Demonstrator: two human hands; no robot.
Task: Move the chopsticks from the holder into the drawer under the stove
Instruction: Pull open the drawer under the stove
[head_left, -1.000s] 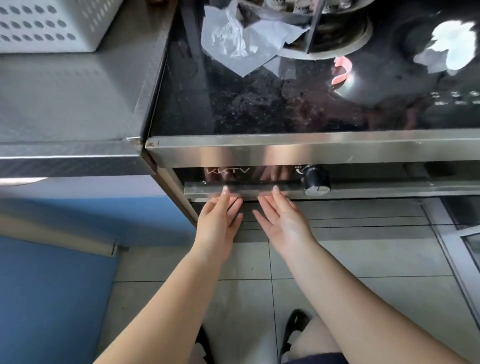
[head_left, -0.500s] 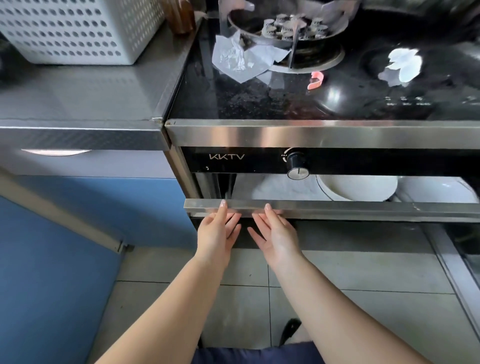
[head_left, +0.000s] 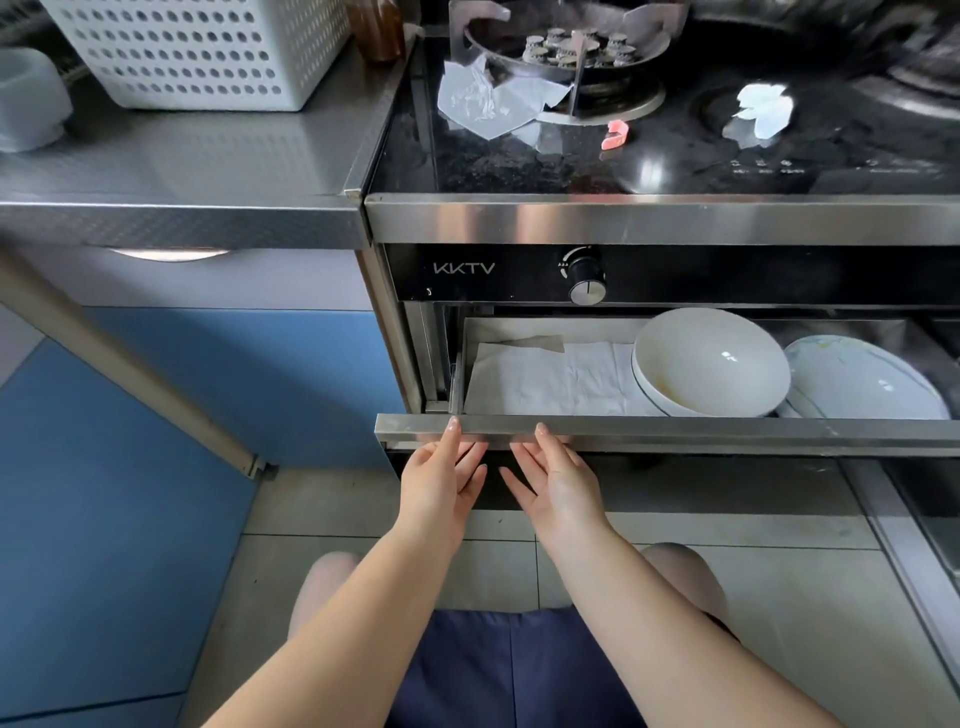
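The steel drawer (head_left: 675, 434) under the black stove (head_left: 571, 161) stands pulled out. Inside lie white paper lining (head_left: 545, 379), a white bowl (head_left: 711, 364) and a white plate (head_left: 862, 384). My left hand (head_left: 441, 483) and my right hand (head_left: 556, 483) are side by side under the drawer's front bar near its left end, palms up, fingers hooked beneath it, thumbs on its face. No chopsticks or holder can be made out.
A white perforated basket (head_left: 208, 52) and a brown bottle (head_left: 379, 26) stand on the steel counter (head_left: 182, 171) at left. Crumpled paper (head_left: 488, 104) and a pink clip (head_left: 615, 134) lie on the stove top. A knob (head_left: 587, 283) sits above the drawer. Blue cabinet fronts (head_left: 130, 493) are at left.
The drawer has slid out toward me with both hands on its front bar, uncovering the paper, bowl and plate. The view has pulled back and risen.
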